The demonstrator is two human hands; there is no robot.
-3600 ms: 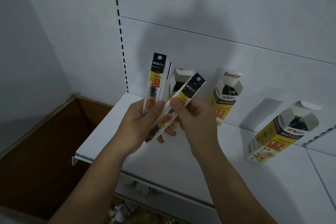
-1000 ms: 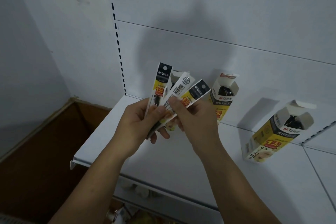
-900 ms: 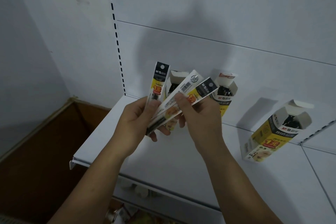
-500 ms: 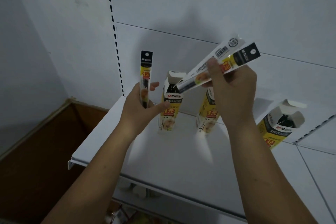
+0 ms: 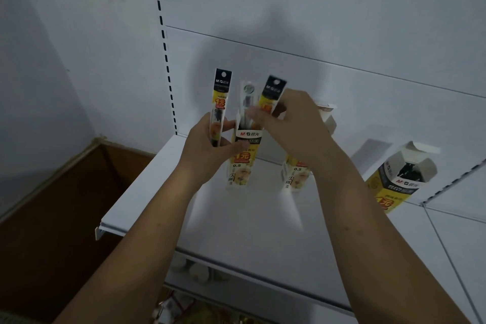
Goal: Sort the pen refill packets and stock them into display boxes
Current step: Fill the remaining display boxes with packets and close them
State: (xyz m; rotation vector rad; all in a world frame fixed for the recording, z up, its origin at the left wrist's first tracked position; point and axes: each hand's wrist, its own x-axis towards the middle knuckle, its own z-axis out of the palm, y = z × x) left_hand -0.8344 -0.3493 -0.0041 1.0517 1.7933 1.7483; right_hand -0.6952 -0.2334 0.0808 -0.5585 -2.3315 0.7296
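Note:
My left hand [image 5: 207,147] grips one upright refill packet [image 5: 220,97], black-topped with a yellow label, and its thumb presses the front of the left display box [image 5: 243,163]. My right hand [image 5: 292,123] pinches two refill packets [image 5: 271,92] whose lower ends stand in that box's open top; one shows its pale back [image 5: 247,97]. A second display box [image 5: 295,175] stands behind my right wrist, partly hidden. A third display box [image 5: 397,179] leans at the right with dark refills showing in its opening.
The boxes stand on a white shelf [image 5: 249,223] against a white back panel with a slotted upright [image 5: 164,45]. A brown cardboard carton [image 5: 52,205] sits below at the left. Small items lie on the lower shelf [image 5: 192,271].
My right hand has come down and leftward with its two packets, from high above the middle box into the left box's top. My left hand has dropped to that box.

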